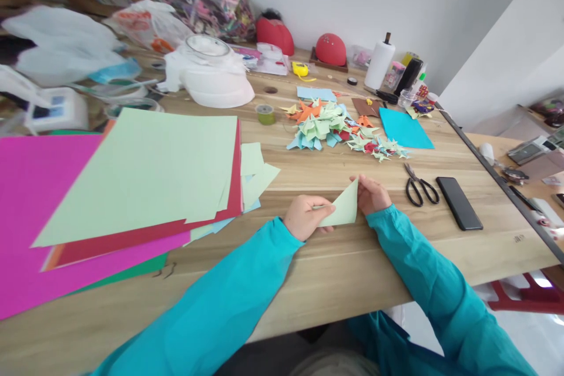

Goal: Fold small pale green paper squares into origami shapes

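While pale-green sheets (154,170) lie at the frame's left, our left hand (307,216) pinches a folded green paper (346,205) right of centre. Our right hand (372,194) touches its upper corner, whether gripping we cannot tell; scissors (414,177) lie farther right.

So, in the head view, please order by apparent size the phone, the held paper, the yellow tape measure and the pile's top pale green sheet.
1. Top pale green sheet
2. Phone and held paper: too alike to rank
3. Yellow tape measure
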Motion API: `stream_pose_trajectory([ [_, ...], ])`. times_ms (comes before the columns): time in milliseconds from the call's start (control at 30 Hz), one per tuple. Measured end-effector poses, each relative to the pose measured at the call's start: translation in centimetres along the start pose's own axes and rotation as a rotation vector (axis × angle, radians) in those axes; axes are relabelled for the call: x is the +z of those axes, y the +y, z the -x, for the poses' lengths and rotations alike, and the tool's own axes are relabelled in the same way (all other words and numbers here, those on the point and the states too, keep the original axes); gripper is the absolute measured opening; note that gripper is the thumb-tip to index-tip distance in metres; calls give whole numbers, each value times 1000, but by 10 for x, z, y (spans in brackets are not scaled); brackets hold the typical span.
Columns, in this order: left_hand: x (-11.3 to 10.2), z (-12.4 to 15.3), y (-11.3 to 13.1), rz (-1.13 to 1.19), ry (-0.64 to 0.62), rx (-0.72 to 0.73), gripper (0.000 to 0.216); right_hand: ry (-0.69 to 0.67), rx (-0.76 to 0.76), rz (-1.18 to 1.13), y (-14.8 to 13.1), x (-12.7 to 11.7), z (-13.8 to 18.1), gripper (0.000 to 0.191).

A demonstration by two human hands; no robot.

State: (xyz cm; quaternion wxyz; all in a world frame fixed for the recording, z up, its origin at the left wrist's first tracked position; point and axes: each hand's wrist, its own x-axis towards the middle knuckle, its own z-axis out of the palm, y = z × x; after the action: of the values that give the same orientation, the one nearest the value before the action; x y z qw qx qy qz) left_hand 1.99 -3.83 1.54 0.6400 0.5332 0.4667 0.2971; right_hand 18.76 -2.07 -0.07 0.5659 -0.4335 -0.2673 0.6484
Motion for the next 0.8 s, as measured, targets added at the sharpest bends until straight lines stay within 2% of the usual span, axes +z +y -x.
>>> stream_pose_trajectory([
  [133,0,-1,-1,-20,-18,9,23,-91,-8,256,10,0,4,23],
  [200,0,-1,-4,-91,-17,62,23,-140,-44,355,13,2,7,20],
  [333,-2,-2,-8,-237,20,206,23,-182,-90,429,10,8,12,19],
  [433,-3,-2,-7,-265,4,223,24,-181,-128,462,7,12,15,20],
  [633,-7,-3,-4,-295,-21,199,23,-86,-172,470,5,6,11,18],
  [800,-5,-2,-2,-50,-58,41,23,49,-143,316,2,-4,1,20],
])
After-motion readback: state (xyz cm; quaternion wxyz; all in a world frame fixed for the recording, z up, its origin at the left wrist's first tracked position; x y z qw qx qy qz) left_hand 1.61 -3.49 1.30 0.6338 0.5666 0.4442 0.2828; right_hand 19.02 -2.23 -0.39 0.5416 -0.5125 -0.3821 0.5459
